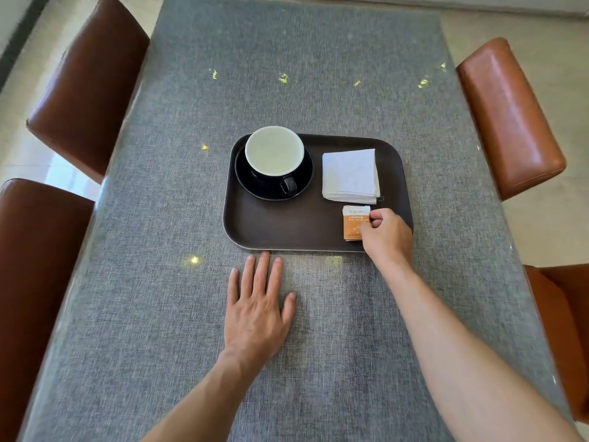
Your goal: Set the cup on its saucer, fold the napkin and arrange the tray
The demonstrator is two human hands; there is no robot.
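Grey woven cloth covers the tabletop (159, 314), where the left hand (256, 314) lies flat, fingers spread, empty, just short of the brown tray (271, 231). The right hand (387, 236) pinches an orange packet (354, 223) at the tray's near right corner. Beyond it lies the folded napkin (350, 175); the cup (274, 154) sits on its saucer (251, 183) at far left. A careless nudge of the packet could push it under the napkin's edge and skew the fold.
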